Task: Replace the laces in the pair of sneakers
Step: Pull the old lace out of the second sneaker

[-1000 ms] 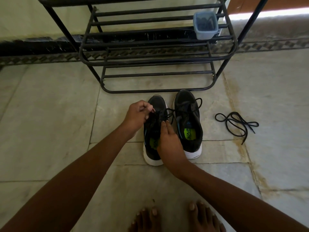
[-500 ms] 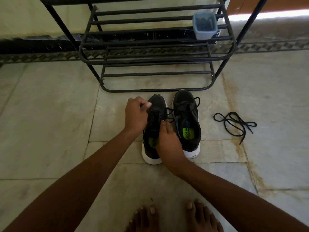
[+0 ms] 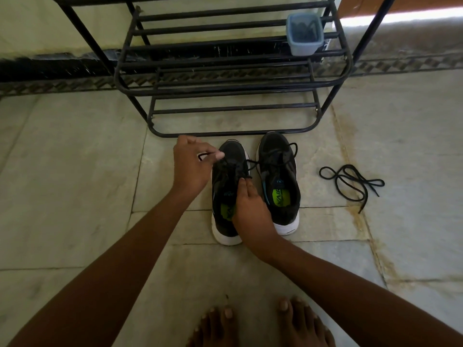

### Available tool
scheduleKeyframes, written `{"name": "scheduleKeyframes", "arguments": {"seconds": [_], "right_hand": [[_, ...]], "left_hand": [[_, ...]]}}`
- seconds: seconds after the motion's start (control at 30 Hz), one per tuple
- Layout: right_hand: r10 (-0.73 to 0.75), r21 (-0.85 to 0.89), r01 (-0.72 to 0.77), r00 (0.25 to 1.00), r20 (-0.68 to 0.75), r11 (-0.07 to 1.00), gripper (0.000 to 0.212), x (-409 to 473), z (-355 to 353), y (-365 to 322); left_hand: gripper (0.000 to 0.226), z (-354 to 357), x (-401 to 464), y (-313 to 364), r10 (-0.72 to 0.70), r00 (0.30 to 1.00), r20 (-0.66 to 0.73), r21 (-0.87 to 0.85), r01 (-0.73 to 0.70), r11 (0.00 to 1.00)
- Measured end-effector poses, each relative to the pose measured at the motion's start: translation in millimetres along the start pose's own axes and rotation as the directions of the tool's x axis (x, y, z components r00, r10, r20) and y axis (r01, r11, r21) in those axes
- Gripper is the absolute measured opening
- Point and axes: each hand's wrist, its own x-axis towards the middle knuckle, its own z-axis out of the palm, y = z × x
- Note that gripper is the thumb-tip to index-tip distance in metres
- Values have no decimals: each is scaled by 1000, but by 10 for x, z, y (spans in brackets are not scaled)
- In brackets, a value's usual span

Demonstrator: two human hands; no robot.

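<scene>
Two black sneakers with white soles stand side by side on the floor, toes pointing away from me. My left hand (image 3: 193, 166) pinches a loop of the left sneaker's black lace (image 3: 203, 156), drawn out to the left of the left sneaker (image 3: 226, 181). My right hand (image 3: 250, 209) lies on that sneaker's tongue and opening, fingers straight, holding it down. The right sneaker (image 3: 279, 181) is laced, and its lace ends hang loose. A spare black lace (image 3: 350, 182) lies coiled on the floor to the right.
A black metal shoe rack (image 3: 225, 71) stands just beyond the sneakers against the wall. A small blue-grey tub (image 3: 304, 35) sits on its right side. My bare feet (image 3: 260, 324) are at the bottom edge. Stone floor tiles (image 3: 75, 171) spread around.
My left hand has moved left and away from the sneaker, drawing the lace out with it. My right hand has stayed pressed on the left sneaker.
</scene>
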Motion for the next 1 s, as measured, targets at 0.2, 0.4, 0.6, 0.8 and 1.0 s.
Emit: {"name": "scheduleKeyframes", "arguments": {"seconds": [0.2, 0.4, 0.6, 0.8, 1.0], "right_hand": [[2, -5, -2, 1000, 12, 1000, 73, -1, -5, 9], [13, -14, -12, 1000, 15, 1000, 73, 6, -1, -4], [31, 14, -31, 999, 9, 999, 73, 11, 14, 2], [26, 15, -26, 1000, 12, 1000, 76, 3, 19, 0], [26, -1, -26, 1000, 3, 1000, 72, 11, 24, 5]], "left_hand": [[28, -207, 108, 122, -323, 921, 216, -764, 365, 532], [9, -219, 130, -141, 299, 896, 328, 124, -354, 927], [1, -147, 165, -294, 370, 880, 297, 141, -424, 895], [21, -260, 248, -131, -90, 966, 242, -525, 208, 825], [24, -313, 156, -140, -238, 893, 382, -878, 431, 207]]}}
